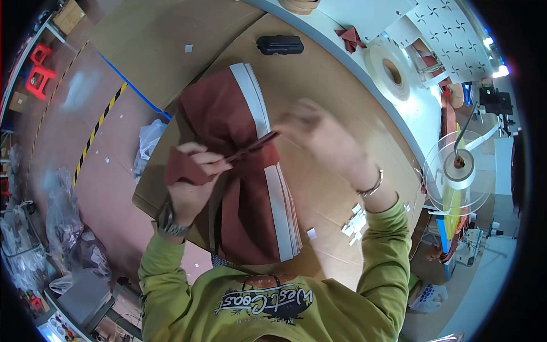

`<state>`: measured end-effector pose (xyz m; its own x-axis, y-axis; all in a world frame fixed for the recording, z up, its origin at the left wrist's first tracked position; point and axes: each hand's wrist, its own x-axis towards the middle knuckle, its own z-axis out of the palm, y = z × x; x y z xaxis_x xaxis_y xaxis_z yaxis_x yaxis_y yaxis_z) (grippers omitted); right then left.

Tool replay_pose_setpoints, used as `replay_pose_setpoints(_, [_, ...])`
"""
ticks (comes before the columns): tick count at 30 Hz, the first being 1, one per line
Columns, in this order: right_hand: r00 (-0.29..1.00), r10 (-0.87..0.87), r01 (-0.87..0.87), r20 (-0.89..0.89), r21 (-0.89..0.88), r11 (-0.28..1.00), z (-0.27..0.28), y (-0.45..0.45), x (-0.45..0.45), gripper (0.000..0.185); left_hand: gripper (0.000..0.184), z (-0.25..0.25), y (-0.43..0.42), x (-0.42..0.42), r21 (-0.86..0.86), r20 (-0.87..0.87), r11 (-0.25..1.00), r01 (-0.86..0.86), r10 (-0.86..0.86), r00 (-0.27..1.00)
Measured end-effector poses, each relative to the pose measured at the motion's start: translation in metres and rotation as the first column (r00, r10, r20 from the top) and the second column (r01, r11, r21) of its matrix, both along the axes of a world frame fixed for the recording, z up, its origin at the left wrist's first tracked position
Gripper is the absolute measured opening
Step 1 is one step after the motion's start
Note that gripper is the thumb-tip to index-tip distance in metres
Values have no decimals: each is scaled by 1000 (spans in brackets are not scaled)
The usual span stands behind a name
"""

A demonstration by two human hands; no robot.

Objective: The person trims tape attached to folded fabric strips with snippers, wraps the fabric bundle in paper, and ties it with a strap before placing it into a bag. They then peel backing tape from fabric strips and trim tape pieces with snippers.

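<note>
Has a brown cloth bundle (219,105) on the cardboard (319,85), in the middle. Grips the strip (253,143) around it with left hand (199,194); pinches it also, farther right, with blurred right hand (316,128). Has black case (280,45) at far side, paper bits (354,224) near right.

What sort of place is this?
Likely a garment or textile workshop: a cinched stack of reddish-brown fabric on cardboard, a large white roll nearby, and black-and-yellow tape marking the floor.

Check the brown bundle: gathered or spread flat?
Gathered: the bundle pinches in at its middle, where a strip runs between the left hand and right hand; both ends fan out.
</note>
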<state>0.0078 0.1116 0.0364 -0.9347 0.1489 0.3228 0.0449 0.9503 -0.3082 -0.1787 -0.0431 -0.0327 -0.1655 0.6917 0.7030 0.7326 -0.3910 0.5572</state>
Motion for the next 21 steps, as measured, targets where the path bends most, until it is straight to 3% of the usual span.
replay_pose_setpoints(2, [984,-154,155,87,2,988,-12,18,28,12,12,-22,-30,-15,-185,189,982,-33,69,980])
replay_pose_setpoints(4, [986,-159,164,55,-93,982,-37,9,43,15,10,-34,-57,-14,-282,366,959,-30,137,921])
replay_pose_setpoints(5, [988,-139,145,62,-97,985,-47,2,44,15,10,-31,-58,-10,-287,371,957,-48,157,915])
replay_pose_setpoints(7, [980,-197,187,16,-394,900,-60,-12,36,19,8,-18,-57,1,-401,528,911,94,145,836])
replay_pose_setpoints(9, [946,-311,313,88,-496,810,-62,-33,26,18,9,-8,-47,21,-428,541,891,154,115,833])
replay_pose_setpoints(10, [917,-379,366,125,-642,673,-66,-41,25,21,12,-6,-45,32,-423,522,890,169,88,848])
replay_pose_setpoints(12, [808,-497,456,316,-870,187,-55,-58,21,26,19,-7,-54,41,-308,525,942,134,51,849])
replay_pose_setpoints(14, [853,-350,448,387,-887,112,-49,-59,33,35,24,-5,-81,46,-306,647,947,95,134,750])
replay_pose_setpoints(15, [864,-314,451,394,-883,130,-48,-63,33,35,24,-12,-96,41,-305,654,951,58,165,738])
replay_pose_setpoints(17, [885,-325,444,334,-816,369,-44,-72,31,43,23,-35,-135,24,-254,526,937,-240,342,778])
replay_pose_setpoints(18, [886,-316,445,339,-812,378,-44,-75,28,43,19,-57,-146,13,-207,535,850,-484,513,671])
replay_pose_setpoints(19, [869,-313,474,384,-828,299,-42,-76,25,45,16,-86,-155,3,-167,552,702,-693,648,524])
replay_pose_setpoints(20, [850,-307,502,428,-836,223,-40,-73,23,48,14,-118,-160,-12,-257,656,626,-736,672,343])
replay_pose_setpoints(21, [828,-296,532,476,-834,147,-37,-69,20,50,17,-153,-161,-29,-416,708,627,-658,678,198])
